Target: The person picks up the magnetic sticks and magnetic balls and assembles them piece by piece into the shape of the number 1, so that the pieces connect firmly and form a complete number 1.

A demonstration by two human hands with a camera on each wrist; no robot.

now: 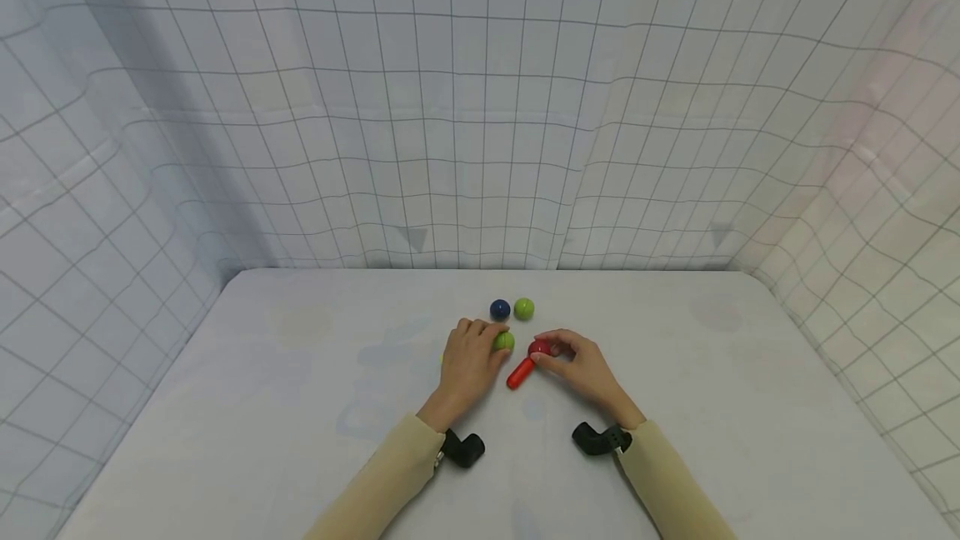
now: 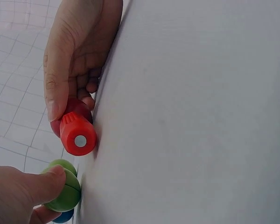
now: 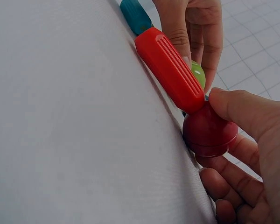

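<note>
Thumb and fingers of my right hand [image 1: 585, 365] pinch a dark red ball [image 3: 210, 131] low at the table. Against that ball lies a bright red ribbed stick [image 3: 168, 67], angled toward me; its near end shows a pale round spot in the left wrist view. My left hand [image 1: 468, 361] pinches a green ball [image 2: 67, 196] with a seam line, just left of the red ball. Beyond the hands, a dark blue ball [image 1: 499, 310] and a second green ball [image 1: 524, 308] sit side by side.
A teal piece [image 3: 136, 17] lies by the left hand in the right wrist view, and a sliver of yellow shows at that hand's outer side in the head view. The white table [image 1: 300, 373] meets grid-patterned curtains [image 1: 487, 148] at the back and sides.
</note>
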